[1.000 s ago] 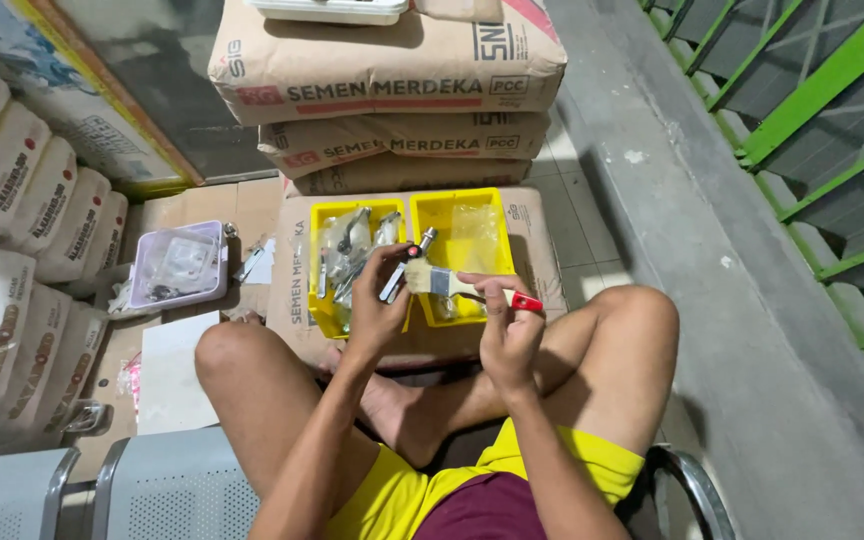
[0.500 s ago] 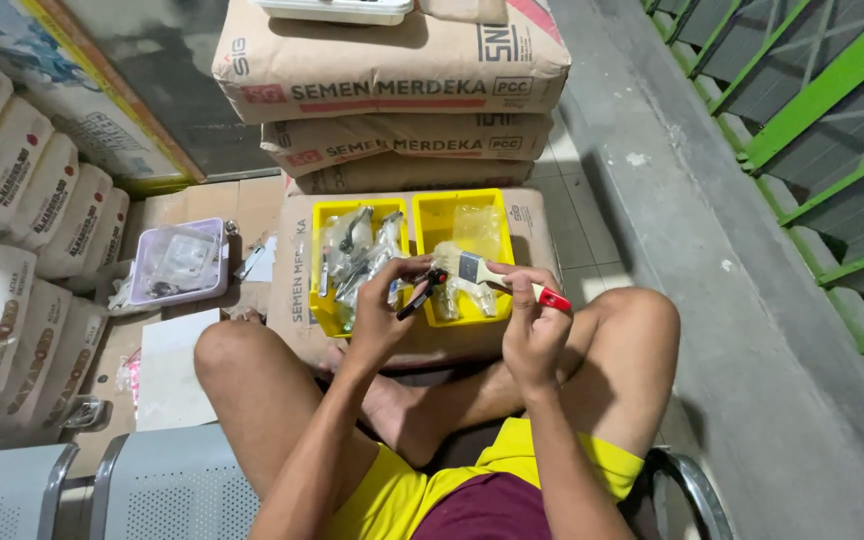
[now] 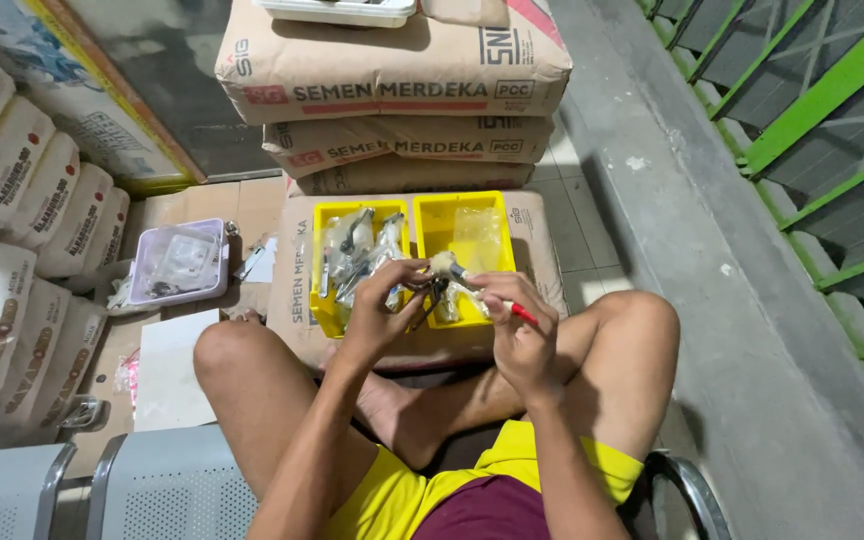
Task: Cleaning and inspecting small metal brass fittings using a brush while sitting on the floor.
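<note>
The person sat cross-legged on the floor, both hands raised over a yellow two-compartment tray (image 3: 430, 205). The tray rested on a flat-lying paper cement sack (image 3: 297, 270) directly ahead of the knees.

The left hand (image 3: 387, 300) was curled, its fingers pinched around a small dark metal part (image 3: 430, 295) above the tray's near edge. The part was too small to identify further.

The right hand (image 3: 517, 325) was clenched around a red-handled tool (image 3: 512, 308). The tool's shaft angled up and to the left, and its tip met the small dark metal part between the two hands. The hands were just beside each other, nearly touching.

The left compartment of the tray held clear plastic bags of metal fittings (image 3: 357, 250). The right compartment held a clear plastic bag (image 3: 477, 235) with little visible content.

Behind the tray stood a stack of cement sacks (image 3: 392, 90), with a white tray (image 3: 337, 12) on top. To the left, on cardboard, sat a clear lidded plastic box (image 3: 177, 262). White filled sacks (image 3: 12, 230) lined the left wall. A grey perforated metal bench seat (image 3: 167, 490) lay at the lower left.
</note>
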